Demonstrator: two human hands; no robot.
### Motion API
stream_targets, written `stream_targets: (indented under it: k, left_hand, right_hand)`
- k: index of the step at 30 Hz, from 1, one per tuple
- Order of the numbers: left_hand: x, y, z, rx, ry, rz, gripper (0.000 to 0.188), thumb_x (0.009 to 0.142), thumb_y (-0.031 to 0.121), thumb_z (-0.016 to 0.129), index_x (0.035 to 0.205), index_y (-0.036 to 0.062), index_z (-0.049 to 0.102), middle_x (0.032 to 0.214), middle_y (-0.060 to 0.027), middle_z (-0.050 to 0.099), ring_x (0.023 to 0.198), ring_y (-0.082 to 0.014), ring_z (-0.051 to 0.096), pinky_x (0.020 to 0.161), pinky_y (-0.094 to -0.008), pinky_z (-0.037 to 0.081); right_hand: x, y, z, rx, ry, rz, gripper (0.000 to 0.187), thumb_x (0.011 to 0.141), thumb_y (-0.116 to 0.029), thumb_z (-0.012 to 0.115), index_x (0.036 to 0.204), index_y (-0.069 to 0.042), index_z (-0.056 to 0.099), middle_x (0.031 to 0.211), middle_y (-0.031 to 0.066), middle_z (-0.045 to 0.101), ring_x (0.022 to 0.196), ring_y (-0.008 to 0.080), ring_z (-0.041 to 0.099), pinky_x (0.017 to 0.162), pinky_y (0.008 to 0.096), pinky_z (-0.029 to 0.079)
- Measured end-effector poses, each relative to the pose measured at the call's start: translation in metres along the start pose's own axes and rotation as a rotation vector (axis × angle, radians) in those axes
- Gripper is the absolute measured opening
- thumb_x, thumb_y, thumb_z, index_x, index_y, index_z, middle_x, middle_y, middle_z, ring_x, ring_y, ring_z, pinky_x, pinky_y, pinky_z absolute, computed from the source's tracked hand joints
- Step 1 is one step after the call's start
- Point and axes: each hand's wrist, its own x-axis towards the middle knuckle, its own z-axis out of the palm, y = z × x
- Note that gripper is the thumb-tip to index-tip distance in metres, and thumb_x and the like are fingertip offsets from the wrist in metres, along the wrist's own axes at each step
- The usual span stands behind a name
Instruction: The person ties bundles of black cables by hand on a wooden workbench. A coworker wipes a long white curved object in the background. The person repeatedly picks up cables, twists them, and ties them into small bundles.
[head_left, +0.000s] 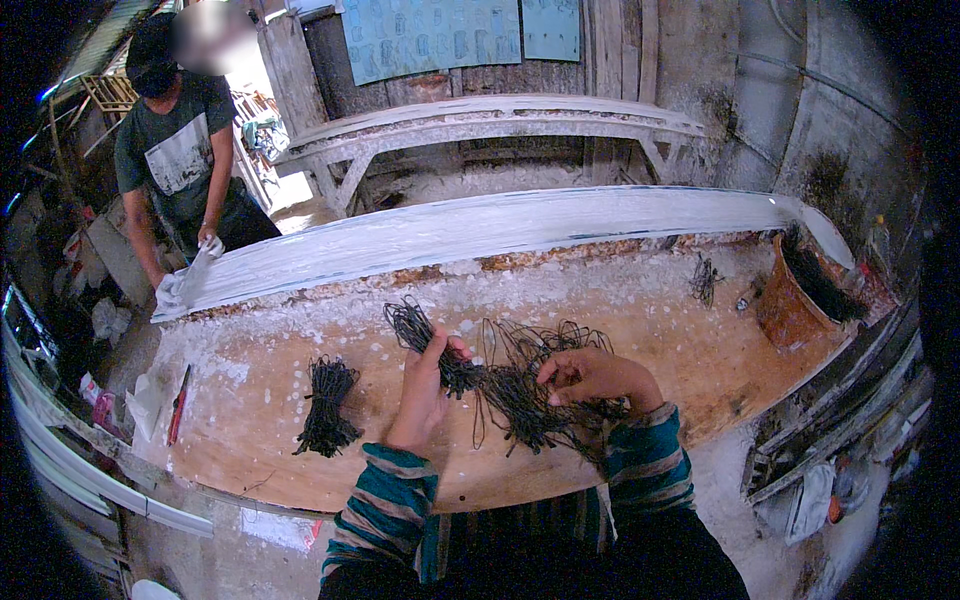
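My left hand (424, 388) is closed around a bundle of dark, thin looped ties (408, 325), its loops sticking out past the fingers. Over a loose, tangled pile of the same looped ties (525, 395), my right hand (610, 380) has its fingers curled in a pinch; whatever is between the fingertips is too small to make out. Left of my left hand, another neat bundle of looped ties (328, 405) lies on the wooden board (240, 440). Knots or beads show at the ties' ends.
A red and black slim tool (180, 405) lies at the board's left. A rusty bucket (790, 305) holding dark strands stands far right, near a small clump of ties (705, 280). Beyond a long white-coated beam (520, 220), a co-worker (190, 150) handles white material (180, 285).
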Motion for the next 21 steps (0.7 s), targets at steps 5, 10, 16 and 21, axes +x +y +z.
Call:
stream_targets:
  k: [5, 10, 16, 21]
  left_hand:
    - [0.0, -0.002, 0.0, -0.033, -0.031, 0.019, 0.023, 0.085, 0.019, 0.057, 0.102, 0.008, 0.047, 0.076, -0.0054, 0.057, 0.071, -0.017, 0.058, 0.063, -0.0295, 0.049]
    - [0.0, -0.004, 0.0, -0.003, -0.099, 0.006, 0.023, 0.086, 0.017, 0.056, 0.104, 0.0065, 0.046, 0.072, -0.004, 0.053, 0.066, -0.0159, 0.054, 0.061, -0.029, 0.047]
    - [-0.018, -0.005, 0.018, 0.049, -0.258, -0.115, 0.025, 0.087, 0.019, 0.054, 0.105, 0.0045, 0.045, 0.065, -0.0004, 0.045, 0.058, -0.011, 0.044, 0.055, -0.0258, 0.039]
    - [-0.033, -0.012, 0.033, 0.285, -0.415, -0.194, 0.033, 0.087, 0.026, 0.054, 0.111, 0.0044, 0.048, 0.065, 0.002, 0.043, 0.057, -0.009, 0.041, 0.054, -0.0227, 0.036]
  right_hand:
    - [-0.006, -0.007, -0.006, 0.061, -0.069, -0.041, 0.026, 0.074, -0.007, 0.067, 0.098, -0.004, 0.056, 0.074, 0.0009, 0.059, 0.063, 0.0068, 0.052, 0.055, 0.0205, 0.041]
    - [-0.013, -0.017, -0.008, 0.248, 0.033, -0.097, 0.018, 0.076, -0.011, 0.063, 0.092, -0.007, 0.057, 0.076, -0.0016, 0.058, 0.069, 0.0067, 0.052, 0.058, 0.0209, 0.041]
    - [-0.006, -0.017, -0.002, 0.593, 0.315, -0.266, 0.013, 0.078, -0.011, 0.063, 0.089, -0.007, 0.056, 0.071, -0.0005, 0.057, 0.055, 0.0041, 0.048, 0.046, 0.0161, 0.037]
    - [0.009, -0.007, 0.005, 0.617, 0.398, -0.303, 0.011, 0.081, -0.01, 0.061, 0.088, -0.005, 0.055, 0.071, 0.0031, 0.058, 0.048, 0.004, 0.049, 0.04, 0.0141, 0.039]
